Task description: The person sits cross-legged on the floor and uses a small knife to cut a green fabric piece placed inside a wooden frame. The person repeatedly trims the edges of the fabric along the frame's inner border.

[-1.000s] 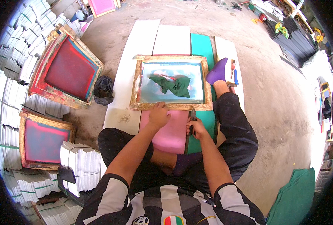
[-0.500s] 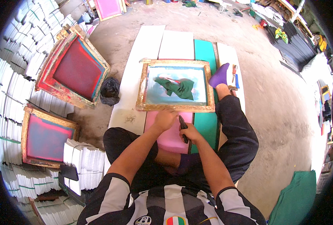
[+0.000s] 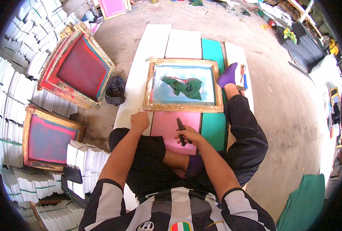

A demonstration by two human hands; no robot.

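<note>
My right hand (image 3: 189, 135) grips black-handled pliers (image 3: 180, 125) over the pink board (image 3: 171, 123), their far end pointing away from me. To its left, my left hand (image 3: 139, 121) is closed above the white board (image 3: 125, 115); whatever its fingers may hold is hidden. Just beyond both hands lies a wooden-framed printing screen (image 3: 186, 108), flat across the boards. A crumpled dark green cloth (image 3: 190, 90) rests on its pale blue mesh. Neither hand touches the frame.
Red-stained screens (image 3: 80, 69) lean at the left, beside a black plastic bag (image 3: 115, 90) and stacks of white sheets (image 3: 88, 165). A screwdriver (image 3: 242, 70) and a blue-handled tool (image 3: 245, 81) lie by my foot. Green fabric (image 3: 301, 204) is at lower right.
My left hand has moved left, away from the pliers and the frame's near edge. My right hand has shifted slightly left, still holding the pliers, now with looser fingers.
</note>
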